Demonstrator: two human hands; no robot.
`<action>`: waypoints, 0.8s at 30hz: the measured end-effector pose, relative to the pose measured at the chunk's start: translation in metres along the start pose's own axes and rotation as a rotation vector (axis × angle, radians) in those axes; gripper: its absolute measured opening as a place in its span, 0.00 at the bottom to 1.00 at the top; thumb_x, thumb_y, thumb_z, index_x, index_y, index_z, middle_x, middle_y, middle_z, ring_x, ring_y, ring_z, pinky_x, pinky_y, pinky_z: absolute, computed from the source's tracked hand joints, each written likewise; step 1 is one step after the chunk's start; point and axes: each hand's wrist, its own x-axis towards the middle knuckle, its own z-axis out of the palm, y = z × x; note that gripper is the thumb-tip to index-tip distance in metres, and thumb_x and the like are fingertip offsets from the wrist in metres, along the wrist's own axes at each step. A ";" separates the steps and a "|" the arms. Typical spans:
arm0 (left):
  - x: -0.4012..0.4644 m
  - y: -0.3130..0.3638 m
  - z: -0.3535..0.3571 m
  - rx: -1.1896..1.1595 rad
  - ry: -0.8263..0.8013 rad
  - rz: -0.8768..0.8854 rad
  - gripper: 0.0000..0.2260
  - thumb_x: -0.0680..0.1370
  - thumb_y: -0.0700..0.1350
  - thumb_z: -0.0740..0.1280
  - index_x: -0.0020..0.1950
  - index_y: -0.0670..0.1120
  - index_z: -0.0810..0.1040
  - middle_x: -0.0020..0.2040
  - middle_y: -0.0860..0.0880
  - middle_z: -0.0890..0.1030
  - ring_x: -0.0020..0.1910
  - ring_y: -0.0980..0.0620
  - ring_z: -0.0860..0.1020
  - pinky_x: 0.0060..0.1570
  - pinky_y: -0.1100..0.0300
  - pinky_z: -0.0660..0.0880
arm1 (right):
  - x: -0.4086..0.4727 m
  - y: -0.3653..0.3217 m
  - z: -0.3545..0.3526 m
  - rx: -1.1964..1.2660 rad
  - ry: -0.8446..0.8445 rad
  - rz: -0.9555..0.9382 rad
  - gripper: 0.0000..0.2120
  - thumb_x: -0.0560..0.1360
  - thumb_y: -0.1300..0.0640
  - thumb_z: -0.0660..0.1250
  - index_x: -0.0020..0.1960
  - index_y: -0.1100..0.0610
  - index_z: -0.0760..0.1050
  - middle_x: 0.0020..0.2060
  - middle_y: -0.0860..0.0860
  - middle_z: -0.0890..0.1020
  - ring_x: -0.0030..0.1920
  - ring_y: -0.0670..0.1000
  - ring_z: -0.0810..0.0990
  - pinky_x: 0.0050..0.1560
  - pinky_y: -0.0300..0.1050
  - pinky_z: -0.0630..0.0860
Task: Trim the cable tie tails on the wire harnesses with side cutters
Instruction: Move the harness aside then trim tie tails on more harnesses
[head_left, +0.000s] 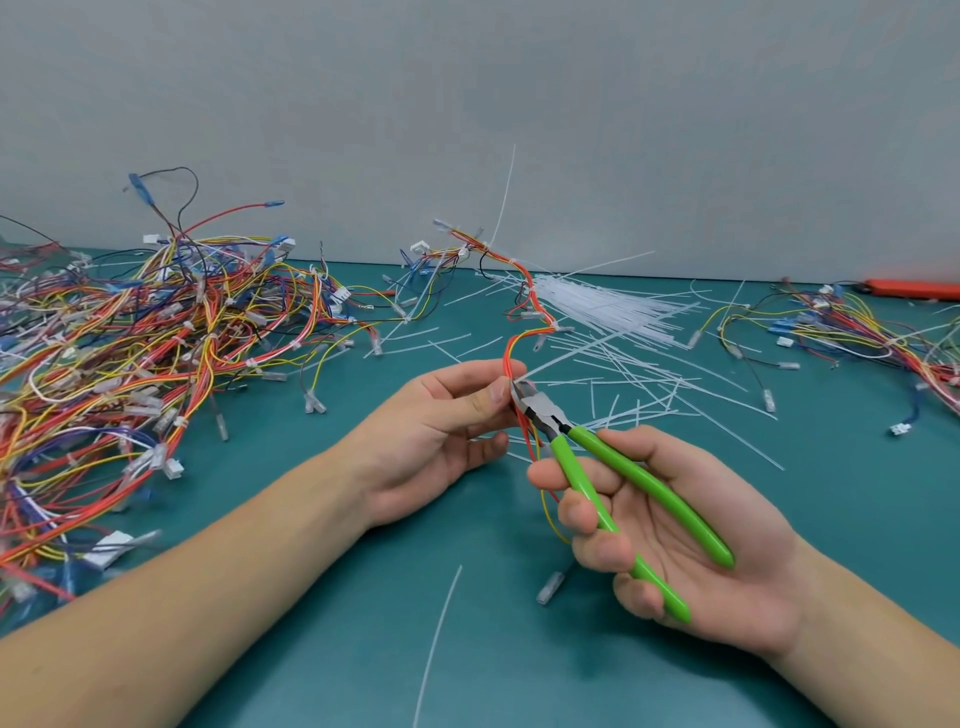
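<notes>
Centrally, left hand (441, 431) pinches one wire harness (524, 322); just right of it, right hand (675, 540) grips one pair of green side cutters (613, 467), jaws at the pinch.

No lettering, brand mark, number or sign can be read anywhere in this view. The green handles of the side cutters (623, 483) carry no visible print, and the dark steel head above those handles shows no legible stamp. The white connector housings in the pile of wire harnesses (130, 353), left of the side cutters, are too small and blurred to show any marking. The orange object (914, 289) at the far right edge of the bench (363, 649), well beyond the side cutters, bears no readable label. The grey wall (519, 104) behind the side cutters is plain.
</notes>
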 end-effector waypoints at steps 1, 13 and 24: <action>0.000 0.000 0.000 0.005 -0.001 -0.002 0.08 0.77 0.43 0.71 0.54 0.50 0.87 0.50 0.48 0.87 0.45 0.54 0.84 0.43 0.62 0.79 | 0.000 0.000 0.000 -0.005 0.011 -0.006 0.21 0.79 0.53 0.68 0.66 0.66 0.78 0.44 0.59 0.83 0.38 0.55 0.84 0.33 0.51 0.84; -0.001 0.001 0.002 0.020 -0.004 -0.001 0.08 0.76 0.43 0.71 0.52 0.50 0.87 0.50 0.48 0.87 0.45 0.55 0.84 0.41 0.63 0.78 | -0.001 0.001 0.005 -0.031 0.074 -0.017 0.18 0.82 0.50 0.61 0.57 0.63 0.81 0.38 0.54 0.78 0.30 0.51 0.79 0.26 0.43 0.78; 0.000 0.000 0.000 0.024 -0.034 -0.005 0.09 0.78 0.42 0.70 0.57 0.48 0.85 0.50 0.49 0.85 0.45 0.55 0.83 0.43 0.63 0.78 | -0.005 0.002 0.016 -0.128 -0.027 -0.105 0.18 0.85 0.45 0.60 0.54 0.60 0.79 0.36 0.52 0.77 0.28 0.49 0.78 0.24 0.42 0.75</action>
